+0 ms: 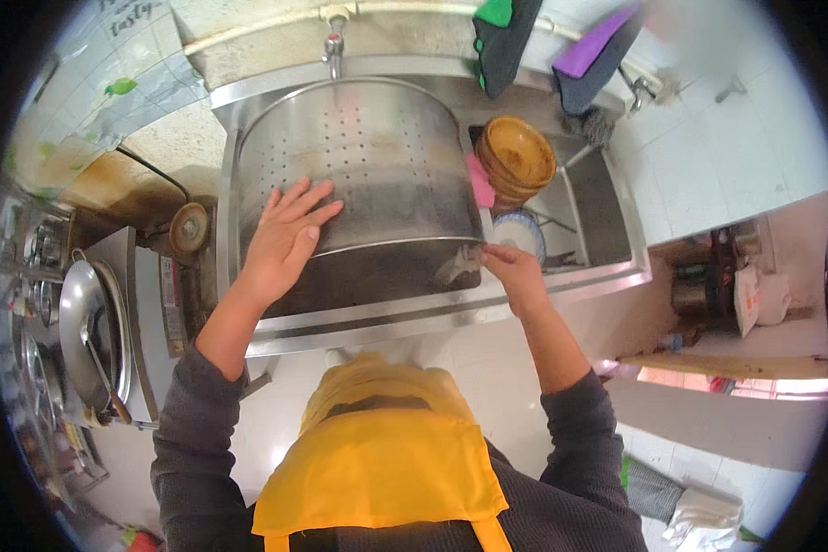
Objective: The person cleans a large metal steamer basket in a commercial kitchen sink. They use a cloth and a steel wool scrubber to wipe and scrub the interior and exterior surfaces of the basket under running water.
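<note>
A large stainless-steel perforated pot or steamer drum (379, 165) fills the left sink basin (359, 283). Rows of small holes run across its wall, and dull stains mark the metal. My left hand (290, 238) lies on this wall with fingers spread, holding nothing. At the lower right rim of the drum, my right hand (514, 269) has its thumb and fingertips pinched together on a pale, crumpled scrap (459, 264). Whether the scrap is cloth or plastic is unclear. Which fingers also touch the rim cannot be made out.
Stacked brown bowls (517, 155), a pink cloth (480, 181) and a blue-rimmed plate (521, 234) occupy the right basin. Behind the drum stands a tap (333, 52). Rubber gloves (507, 45) hang above. A wok (90, 331) is at left.
</note>
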`<action>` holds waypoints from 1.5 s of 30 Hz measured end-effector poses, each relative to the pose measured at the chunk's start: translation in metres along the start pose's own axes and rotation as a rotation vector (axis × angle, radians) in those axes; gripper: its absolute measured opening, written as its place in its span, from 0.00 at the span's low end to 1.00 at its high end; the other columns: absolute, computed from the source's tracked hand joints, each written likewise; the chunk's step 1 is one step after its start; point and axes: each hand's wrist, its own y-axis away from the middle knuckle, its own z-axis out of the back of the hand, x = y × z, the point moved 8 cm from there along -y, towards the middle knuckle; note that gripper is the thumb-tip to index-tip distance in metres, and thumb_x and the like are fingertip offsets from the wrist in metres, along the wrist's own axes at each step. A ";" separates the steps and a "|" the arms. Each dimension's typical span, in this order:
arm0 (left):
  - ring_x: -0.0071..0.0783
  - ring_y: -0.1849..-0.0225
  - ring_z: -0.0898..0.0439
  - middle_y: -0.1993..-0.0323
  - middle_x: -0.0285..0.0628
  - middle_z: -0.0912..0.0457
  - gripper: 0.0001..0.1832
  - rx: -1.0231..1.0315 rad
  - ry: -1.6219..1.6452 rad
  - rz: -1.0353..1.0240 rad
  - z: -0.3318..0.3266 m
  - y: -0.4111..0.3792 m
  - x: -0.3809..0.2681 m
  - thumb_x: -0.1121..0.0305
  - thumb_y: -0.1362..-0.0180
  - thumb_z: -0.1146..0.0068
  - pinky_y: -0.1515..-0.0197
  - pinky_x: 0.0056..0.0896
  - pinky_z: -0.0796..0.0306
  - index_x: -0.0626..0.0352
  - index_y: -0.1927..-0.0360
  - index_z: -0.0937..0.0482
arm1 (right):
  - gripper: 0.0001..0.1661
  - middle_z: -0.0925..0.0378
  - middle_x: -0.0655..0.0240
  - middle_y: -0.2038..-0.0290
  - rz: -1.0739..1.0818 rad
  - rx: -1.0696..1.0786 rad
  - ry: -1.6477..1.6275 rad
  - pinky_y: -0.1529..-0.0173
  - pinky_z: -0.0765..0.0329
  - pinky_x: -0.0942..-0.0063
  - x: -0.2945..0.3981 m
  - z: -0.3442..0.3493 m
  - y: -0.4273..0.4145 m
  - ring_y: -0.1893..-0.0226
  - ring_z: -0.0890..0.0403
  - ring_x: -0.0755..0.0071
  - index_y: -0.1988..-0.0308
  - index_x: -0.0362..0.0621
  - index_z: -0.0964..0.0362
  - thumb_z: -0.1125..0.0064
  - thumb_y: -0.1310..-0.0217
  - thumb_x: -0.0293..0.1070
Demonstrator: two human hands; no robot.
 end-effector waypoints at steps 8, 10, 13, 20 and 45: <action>0.49 0.27 0.40 0.31 0.48 0.33 0.26 -0.060 0.045 -0.014 -0.008 -0.021 -0.034 0.70 0.42 0.41 0.27 0.47 0.48 0.59 0.38 0.27 | 0.20 0.20 0.68 0.61 0.260 -0.004 -0.157 0.57 0.26 0.81 0.162 0.007 0.047 0.62 0.23 0.80 0.50 0.34 0.22 0.33 0.43 0.27; 0.51 0.29 0.38 0.33 0.52 0.33 0.32 -0.051 0.113 -0.035 -0.011 -0.044 -0.059 0.67 0.44 0.38 0.28 0.44 0.45 0.61 0.35 0.32 | 0.20 0.20 0.67 0.62 0.297 0.035 -0.256 0.56 0.25 0.80 0.209 -0.003 0.058 0.62 0.22 0.79 0.50 0.33 0.23 0.34 0.42 0.27; 0.53 0.32 0.34 0.35 0.56 0.30 0.42 -0.040 0.310 -0.042 -0.020 -0.082 -0.074 0.60 0.46 0.34 0.31 0.43 0.41 0.66 0.31 0.40 | 0.18 0.20 0.65 0.60 0.353 0.082 -0.337 0.56 0.24 0.79 0.277 -0.024 0.071 0.60 0.20 0.75 0.50 0.30 0.25 0.36 0.40 0.27; 0.38 0.45 0.24 0.42 0.49 0.25 0.29 0.167 1.023 0.259 -0.028 -0.142 -0.054 0.63 0.40 0.38 0.43 0.40 0.30 0.63 0.37 0.32 | 0.14 0.25 0.70 0.64 0.575 0.139 -0.460 0.62 0.30 0.78 0.384 -0.056 0.046 0.64 0.27 0.78 0.57 0.36 0.27 0.34 0.43 0.25; 0.21 0.74 0.26 0.64 0.43 0.22 0.14 0.265 1.515 0.651 0.019 -0.138 -0.038 0.64 0.41 0.39 0.84 0.14 0.33 0.59 0.56 0.25 | 0.42 0.38 0.54 0.34 1.593 0.018 0.889 0.41 0.26 0.58 0.302 -0.126 0.024 0.38 0.31 0.45 0.34 0.47 0.39 0.41 0.50 0.23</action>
